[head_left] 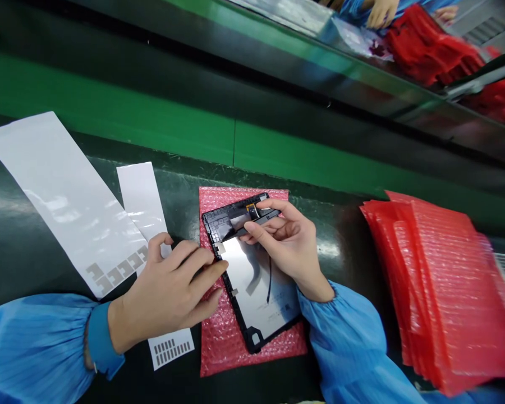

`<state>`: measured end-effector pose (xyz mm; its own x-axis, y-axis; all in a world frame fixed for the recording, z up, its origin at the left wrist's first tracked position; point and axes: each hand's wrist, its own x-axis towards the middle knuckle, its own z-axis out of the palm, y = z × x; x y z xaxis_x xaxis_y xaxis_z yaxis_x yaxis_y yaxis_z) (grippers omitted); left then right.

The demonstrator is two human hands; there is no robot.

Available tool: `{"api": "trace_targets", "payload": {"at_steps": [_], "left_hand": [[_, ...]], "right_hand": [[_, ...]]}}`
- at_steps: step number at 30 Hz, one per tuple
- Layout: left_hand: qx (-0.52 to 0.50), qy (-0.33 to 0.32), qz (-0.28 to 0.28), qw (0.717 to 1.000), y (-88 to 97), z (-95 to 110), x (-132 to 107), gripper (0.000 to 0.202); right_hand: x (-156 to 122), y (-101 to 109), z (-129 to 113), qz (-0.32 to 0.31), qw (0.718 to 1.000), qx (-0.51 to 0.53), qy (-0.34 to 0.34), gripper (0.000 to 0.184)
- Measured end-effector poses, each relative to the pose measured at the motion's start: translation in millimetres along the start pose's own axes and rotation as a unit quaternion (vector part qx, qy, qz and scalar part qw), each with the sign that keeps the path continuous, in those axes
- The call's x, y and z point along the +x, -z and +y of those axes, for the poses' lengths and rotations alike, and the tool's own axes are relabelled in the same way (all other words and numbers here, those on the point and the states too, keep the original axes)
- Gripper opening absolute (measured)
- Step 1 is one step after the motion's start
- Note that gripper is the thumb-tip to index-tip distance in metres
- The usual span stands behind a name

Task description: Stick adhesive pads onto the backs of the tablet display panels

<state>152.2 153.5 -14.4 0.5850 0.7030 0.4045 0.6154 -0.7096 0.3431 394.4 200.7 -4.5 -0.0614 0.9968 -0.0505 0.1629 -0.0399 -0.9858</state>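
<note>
A black-framed tablet panel [252,280] lies back side up on a red bubble-wrap sheet [231,342] in the middle of the dark bench. My left hand [168,289] rests on the panel's left edge, fingers stretched together and flat against the frame, holding nothing. My right hand [288,241] is curled over the panel's upper part and pinches a small dark strip [258,217] lying across the top of the frame. A thin black cable runs down the panel's silvery back.
Two white backing sheets [67,196] with small grey stickers lie to the left. A stack of red bubble-wrap bags [441,286] stands at the right. A green conveyor edge [235,140] runs behind. Another person's hands [381,12] work over red bags at top right.
</note>
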Motion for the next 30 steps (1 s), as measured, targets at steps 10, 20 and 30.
{"api": "trace_targets", "payload": {"at_steps": [10, 20, 30], "left_hand": [[0.005, 0.02, -0.029, 0.999, -1.3, -2, -2, 0.057], [0.028, 0.02, -0.039, 0.999, -4.1, 2, -4, 0.073], [-0.009, 0.021, -0.066, 0.998, 1.9, 1, -2, 0.067]], "right_hand": [[0, -1, -1, 0.005, 1.0, -0.014, 0.005, 0.04], [1, -2, 1, 0.057, 0.998, 0.012, 0.008, 0.041], [7, 8, 4, 0.096, 0.991, 0.091, -0.027, 0.066]]}}
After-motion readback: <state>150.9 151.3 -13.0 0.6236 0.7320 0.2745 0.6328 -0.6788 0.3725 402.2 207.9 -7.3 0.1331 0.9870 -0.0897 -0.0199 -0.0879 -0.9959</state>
